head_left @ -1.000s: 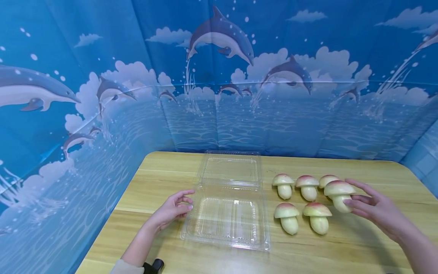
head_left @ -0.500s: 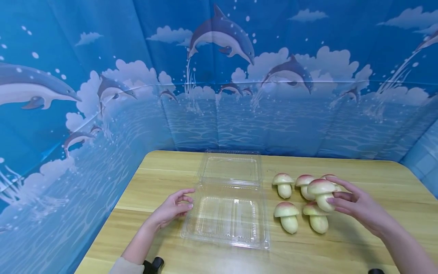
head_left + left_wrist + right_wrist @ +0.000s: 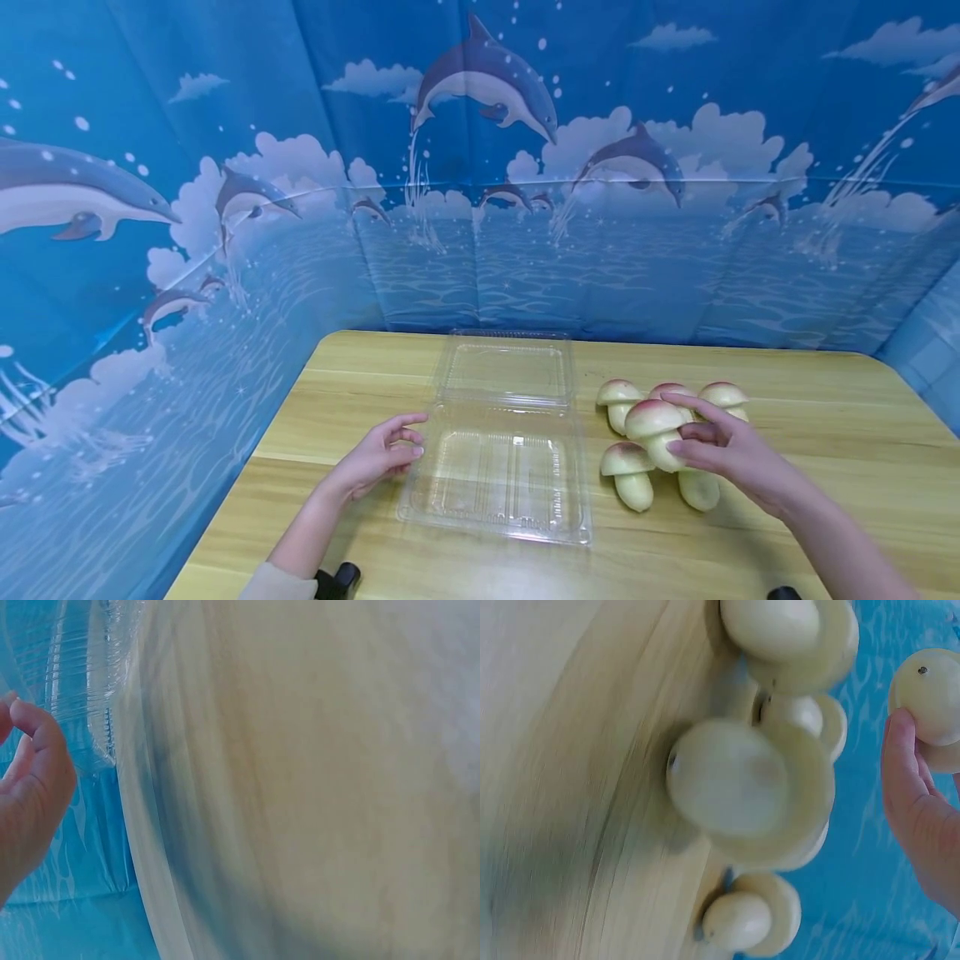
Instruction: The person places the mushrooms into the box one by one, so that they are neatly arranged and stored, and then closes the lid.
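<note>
Between thumb and fingers of my right hand (image 3: 723, 454) is a toy mushroom (image 3: 654, 421) with a pale stem and a pink-tinged cap. It is held over the other mushrooms, overlapping several of them in the head view. In the right wrist view the thumb presses the stem of this held mushroom (image 3: 934, 694). My left hand (image 3: 378, 458) has its fingers loosely bent at the left edge of a clear plastic clamshell box (image 3: 495, 533), holding nothing. The box lies open, its lid (image 3: 506, 367) folded back.
More mushrooms lie on the wooden table (image 3: 825, 500) right of the box, among them one at the front left (image 3: 633, 487) and one at the back right (image 3: 723, 394). A blue dolphin-print curtain (image 3: 510, 275) stands behind the table and along its left side.
My right hand has carried the held mushroom leftward across the group toward the box, uncovering the back right mushroom. The left hand has stayed in place.
</note>
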`<move>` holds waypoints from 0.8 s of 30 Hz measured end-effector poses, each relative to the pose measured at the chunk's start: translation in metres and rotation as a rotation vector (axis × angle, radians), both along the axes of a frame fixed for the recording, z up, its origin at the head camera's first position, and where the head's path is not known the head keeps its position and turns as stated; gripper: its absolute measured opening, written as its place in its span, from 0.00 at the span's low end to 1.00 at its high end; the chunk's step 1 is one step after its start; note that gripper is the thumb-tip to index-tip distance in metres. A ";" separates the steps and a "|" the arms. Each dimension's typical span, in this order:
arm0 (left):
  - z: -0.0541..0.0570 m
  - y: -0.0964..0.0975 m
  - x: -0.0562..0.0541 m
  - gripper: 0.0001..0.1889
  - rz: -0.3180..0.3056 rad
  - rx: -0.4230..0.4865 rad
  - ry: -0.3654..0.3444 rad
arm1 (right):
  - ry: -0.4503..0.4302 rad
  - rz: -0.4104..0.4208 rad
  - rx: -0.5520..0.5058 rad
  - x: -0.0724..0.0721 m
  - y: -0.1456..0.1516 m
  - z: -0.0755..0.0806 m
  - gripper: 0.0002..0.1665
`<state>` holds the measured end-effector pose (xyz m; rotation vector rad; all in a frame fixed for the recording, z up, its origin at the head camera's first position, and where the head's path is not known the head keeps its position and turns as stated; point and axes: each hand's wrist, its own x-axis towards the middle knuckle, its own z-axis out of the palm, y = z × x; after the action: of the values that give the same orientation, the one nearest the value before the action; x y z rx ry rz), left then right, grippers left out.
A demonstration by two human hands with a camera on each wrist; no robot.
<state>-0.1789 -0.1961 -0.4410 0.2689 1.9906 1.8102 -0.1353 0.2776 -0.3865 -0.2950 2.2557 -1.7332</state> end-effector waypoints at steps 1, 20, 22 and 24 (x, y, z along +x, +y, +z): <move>0.000 0.000 0.000 0.31 0.000 0.000 0.000 | -0.004 0.003 0.002 0.000 -0.004 0.000 0.36; 0.000 0.001 0.000 0.31 0.012 -0.005 -0.010 | -0.089 0.136 -0.127 -0.009 -0.077 -0.008 0.38; 0.000 0.001 0.000 0.31 0.011 -0.002 -0.011 | -0.093 0.142 -0.139 -0.010 -0.083 -0.008 0.39; 0.001 0.000 0.000 0.31 0.009 0.002 -0.009 | -0.096 0.143 -0.149 -0.012 -0.089 -0.008 0.39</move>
<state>-0.1791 -0.1957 -0.4404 0.2515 1.9872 1.8155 -0.1471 0.1891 -0.3949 -0.3859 1.9927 -1.8023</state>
